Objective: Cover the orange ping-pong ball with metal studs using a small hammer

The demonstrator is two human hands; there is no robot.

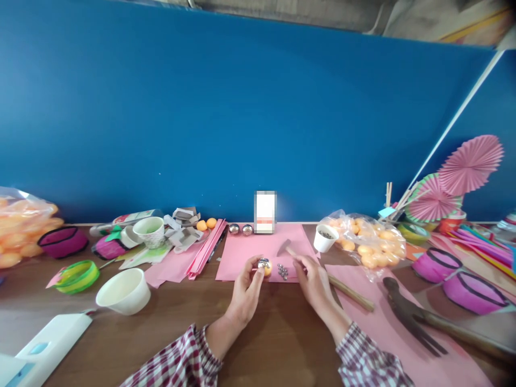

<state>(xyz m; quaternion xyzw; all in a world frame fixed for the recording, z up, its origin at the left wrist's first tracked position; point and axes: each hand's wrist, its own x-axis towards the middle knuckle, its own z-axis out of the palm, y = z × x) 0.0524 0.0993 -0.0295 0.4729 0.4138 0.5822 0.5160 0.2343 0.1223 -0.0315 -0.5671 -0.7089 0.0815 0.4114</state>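
Note:
In my left hand point(247, 287), closed between thumb and fingers, is a small orange ball point(266, 270) whose upper part is covered with shiny silver studs. A little pile of silver studs point(282, 272) lies between my hands on a pink sheet point(242, 258). My right hand point(312, 282) is closed, its fingertips together just right of the pile; what they pinch, if anything, is too small to tell. Under that hand passes the wooden handle of a small hammer point(352, 294), lying with its head beyond my fingers.
Two silver-covered balls point(241, 230) sit behind the sheet's left part, beside a blurred white box point(265, 212). A white cup point(324, 238) holds dark bits. Bagged orange balls point(373, 244) and a claw hammer point(415, 317) are rightward; a white bowl point(123, 292) stands left.

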